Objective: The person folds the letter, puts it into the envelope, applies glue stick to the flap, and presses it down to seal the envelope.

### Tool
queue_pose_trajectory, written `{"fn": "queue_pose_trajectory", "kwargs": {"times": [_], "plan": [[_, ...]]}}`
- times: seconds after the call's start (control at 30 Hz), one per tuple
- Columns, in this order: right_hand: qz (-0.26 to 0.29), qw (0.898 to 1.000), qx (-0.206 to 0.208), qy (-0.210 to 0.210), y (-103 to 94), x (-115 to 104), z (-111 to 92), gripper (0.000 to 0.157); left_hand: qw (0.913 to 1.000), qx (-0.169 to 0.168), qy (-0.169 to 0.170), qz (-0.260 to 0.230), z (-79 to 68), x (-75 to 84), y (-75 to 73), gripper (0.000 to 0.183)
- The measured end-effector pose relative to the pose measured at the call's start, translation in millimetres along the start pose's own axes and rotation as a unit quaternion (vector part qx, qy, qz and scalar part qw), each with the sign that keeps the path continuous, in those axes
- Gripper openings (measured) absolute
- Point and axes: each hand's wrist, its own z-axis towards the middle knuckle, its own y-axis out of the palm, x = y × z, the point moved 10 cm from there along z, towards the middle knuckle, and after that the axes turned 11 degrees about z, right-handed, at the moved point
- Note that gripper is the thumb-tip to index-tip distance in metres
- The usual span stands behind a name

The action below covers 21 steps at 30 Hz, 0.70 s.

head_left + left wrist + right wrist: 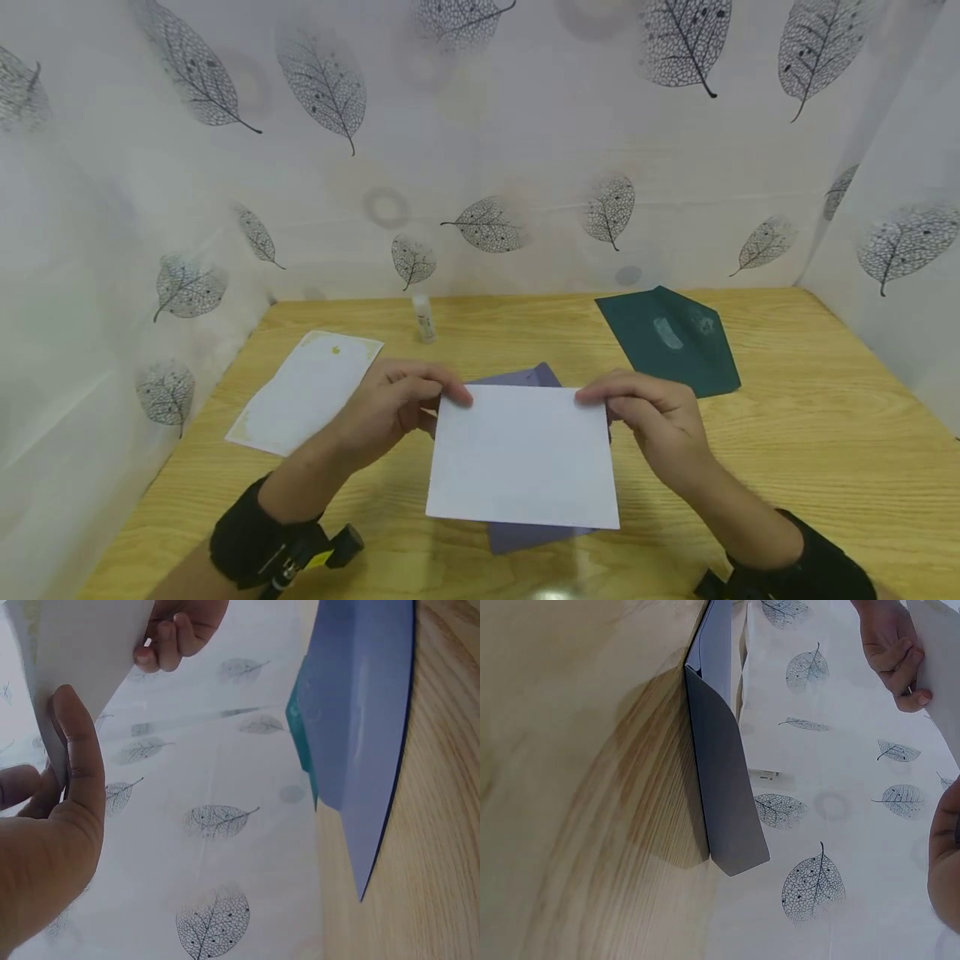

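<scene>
Both hands hold a blank white sheet of paper (525, 458) by its upper corners, raised over the table. My left hand (386, 408) pinches the upper left corner and my right hand (660, 421) the upper right. In the left wrist view the paper (94, 652) looks folded, with a faint yellowish pattern along one edge, and the left thumb or finger lies flat against it. Beneath the paper lies a purple envelope (536, 537), mostly covered in the head view. Its flaps stand up from the table in the right wrist view, where the envelope (727, 780) shows fully.
A white sheet with gold corner decoration (307, 396) lies at the left. A small white glue stick (424, 319) stands at the back. At the back right rests a dark green envelope (682, 346) with a pale patch. A leaf-print curtain (480, 167) surrounds the wooden table (825, 450).
</scene>
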Motion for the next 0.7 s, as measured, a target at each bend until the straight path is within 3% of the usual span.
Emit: {"fn": "queue_pose_trajectory", "kwargs": {"times": [0.17, 0.27, 0.4, 0.53, 0.7], "plan": [[-0.021, 1.000, 0.015, 0.007, -0.9, 0.9, -1.3, 0.024, 0.9983, -0.033, 0.018, 0.044, -1.3, 1.5, 8.8, 0.024], [-0.023, 1.000, 0.006, -0.004, 2.4, 1.5, -1.7, 0.026, 0.9927, -0.086, 0.016, 0.083, -4.2, -1.4, 21.3, 0.024], [-0.009, 0.999, -0.029, -0.016, 11.2, 2.6, -2.2, 0.030, 0.9781, -0.166, 0.023, 0.124, -9.5, -5.1, 42.0, 0.016], [-0.007, 0.998, -0.057, -0.018, 17.5, 4.9, -3.6, 0.032, 0.9694, -0.209, 0.016, 0.128, -12.2, -8.9, 55.3, 0.006], [-0.018, 0.996, -0.092, 0.007, 26.2, 11.9, -7.4, 0.032, 0.9654, -0.242, -0.011, 0.097, -14.8, -16.0, 64.1, 0.030]]}}
